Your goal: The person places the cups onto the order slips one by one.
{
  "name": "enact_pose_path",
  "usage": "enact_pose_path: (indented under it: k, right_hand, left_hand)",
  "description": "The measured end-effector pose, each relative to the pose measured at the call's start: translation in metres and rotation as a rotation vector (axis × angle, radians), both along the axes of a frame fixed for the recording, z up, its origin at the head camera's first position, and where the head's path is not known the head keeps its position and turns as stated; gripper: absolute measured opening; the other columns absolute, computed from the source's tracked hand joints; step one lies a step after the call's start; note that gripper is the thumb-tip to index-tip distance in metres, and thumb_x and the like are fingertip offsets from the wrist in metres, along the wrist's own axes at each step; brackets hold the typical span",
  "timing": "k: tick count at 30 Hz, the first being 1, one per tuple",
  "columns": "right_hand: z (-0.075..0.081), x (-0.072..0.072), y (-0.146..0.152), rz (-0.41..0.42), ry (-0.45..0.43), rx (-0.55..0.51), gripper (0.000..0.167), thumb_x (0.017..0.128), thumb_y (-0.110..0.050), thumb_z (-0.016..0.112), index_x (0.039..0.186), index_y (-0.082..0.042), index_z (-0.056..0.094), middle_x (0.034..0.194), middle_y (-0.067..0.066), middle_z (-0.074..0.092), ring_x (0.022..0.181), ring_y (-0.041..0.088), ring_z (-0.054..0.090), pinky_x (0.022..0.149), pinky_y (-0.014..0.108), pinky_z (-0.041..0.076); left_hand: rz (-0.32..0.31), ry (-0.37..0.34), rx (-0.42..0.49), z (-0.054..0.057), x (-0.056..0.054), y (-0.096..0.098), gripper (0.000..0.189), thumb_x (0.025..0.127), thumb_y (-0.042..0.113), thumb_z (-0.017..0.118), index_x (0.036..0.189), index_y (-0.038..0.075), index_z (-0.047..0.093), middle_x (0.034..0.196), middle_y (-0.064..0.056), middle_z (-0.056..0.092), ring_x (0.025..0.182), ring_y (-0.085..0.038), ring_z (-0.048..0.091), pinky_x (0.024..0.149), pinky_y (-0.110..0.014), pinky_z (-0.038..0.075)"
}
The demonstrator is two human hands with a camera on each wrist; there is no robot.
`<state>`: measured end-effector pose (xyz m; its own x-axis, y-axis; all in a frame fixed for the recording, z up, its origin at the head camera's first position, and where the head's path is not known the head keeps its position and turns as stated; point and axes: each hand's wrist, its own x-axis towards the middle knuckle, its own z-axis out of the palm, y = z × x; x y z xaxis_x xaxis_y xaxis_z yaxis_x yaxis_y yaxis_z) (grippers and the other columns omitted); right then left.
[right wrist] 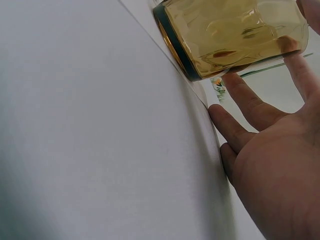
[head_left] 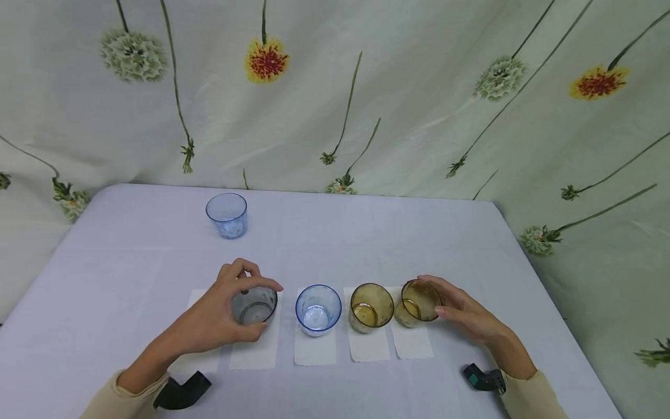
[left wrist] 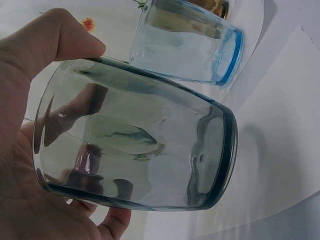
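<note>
With thumb and fingers spread around its rim, my left hand [head_left: 220,317] grips a smoky grey glass [head_left: 255,307]. In the left wrist view this grey glass [left wrist: 145,140] shows its thick base just over white paper. My right hand [head_left: 471,317] holds the rightmost amber glass [head_left: 417,301] from its right side, thumb at the near rim and fingers on the far side. The right wrist view shows fingertips against this amber glass [right wrist: 230,37], its base at the paper. Between the hands stand a blue glass [head_left: 317,311] and another amber glass [head_left: 371,308], both upright.
Several white paper pieces [head_left: 315,352] lie in a row under the glasses. Another blue glass [head_left: 227,216] stands alone toward the table's back left. A white cloth covers the table [head_left: 366,238]; a flower-printed curtain [head_left: 419,87] hangs behind and at the right.
</note>
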<state>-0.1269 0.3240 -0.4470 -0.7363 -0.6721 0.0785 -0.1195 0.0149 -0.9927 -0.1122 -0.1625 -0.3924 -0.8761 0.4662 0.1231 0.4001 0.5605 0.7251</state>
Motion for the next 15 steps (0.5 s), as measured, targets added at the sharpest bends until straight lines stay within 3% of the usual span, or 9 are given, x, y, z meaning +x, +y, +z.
enact_pose_path:
  k: [15]
  right_hand:
    - [-0.0011,0.0012,0.0001,0.017,-0.009,-0.014,0.059,0.100,0.011,0.037,0.156,0.002,0.021,0.158,-0.001,0.035,0.147,0.006,0.028,0.114,0.016,0.023]
  left_hand:
    - [-0.001,-0.017,-0.006,-0.0025,0.0016,0.0016,0.057,0.071,0.015,0.087,0.119,0.040,0.069,0.112,0.003,0.045,0.107,-0.017,0.032,0.084,-0.045,0.046]
